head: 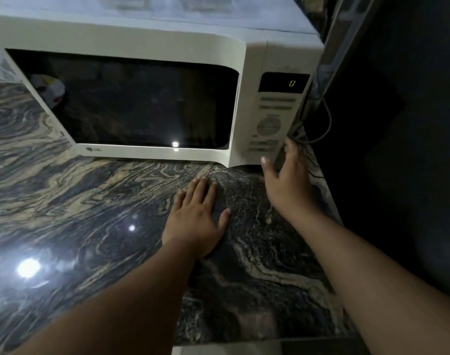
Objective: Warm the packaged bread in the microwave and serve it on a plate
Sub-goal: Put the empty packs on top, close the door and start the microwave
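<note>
Our left hand (pixel 195 219) lies flat, fingers straight, on the glossy swirled dark marble counter (pixel 65 201); our right hand (pixel 288 175), released, touches the boxy white microwave's (pixel 131 39) lower right corner, door closed.

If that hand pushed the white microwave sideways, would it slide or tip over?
The microwave would probably slide rather than tip: it looks wide and low. The polished stone counter looks slick, which would help. It likely feels heavy, being a bulky box beside the right hand.
</note>
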